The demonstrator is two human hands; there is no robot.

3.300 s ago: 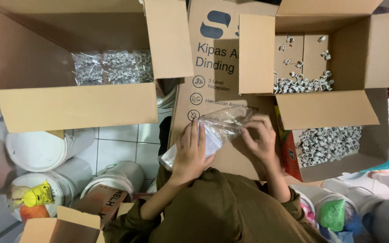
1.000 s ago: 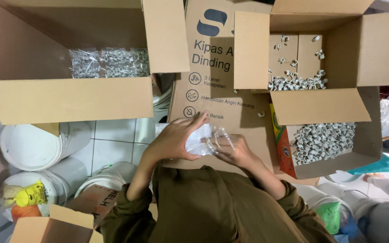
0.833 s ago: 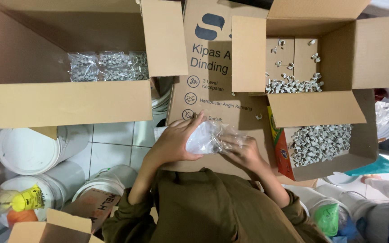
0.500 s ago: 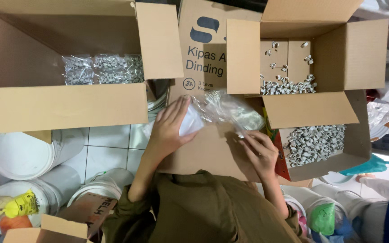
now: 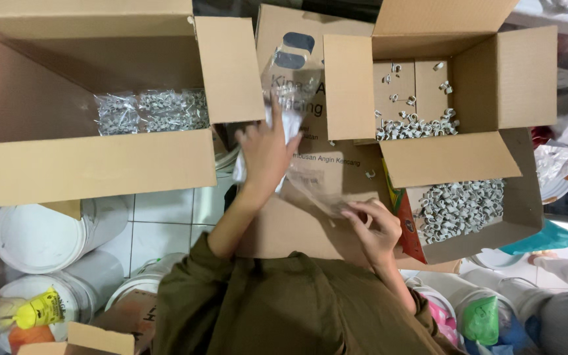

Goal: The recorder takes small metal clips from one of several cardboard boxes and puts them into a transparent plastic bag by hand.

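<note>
The left hand [image 5: 265,152] is pinching a clear plastic bag [image 5: 290,92] toward twelve o'clock while the right hand [image 5: 375,227] is pinching another bag [image 5: 313,187]; that loose grip risks dropping it

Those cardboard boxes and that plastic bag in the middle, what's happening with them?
A person in an olive top sits among open boxes. The left hand is raised, gripping a bundle of clear plastic bags, while the right hand pinches the low end of one clear bag stretched over a flat cardboard sheet. The left box holds filled packets of small white clips; the right box and a lower box hold loose clips.
</note>
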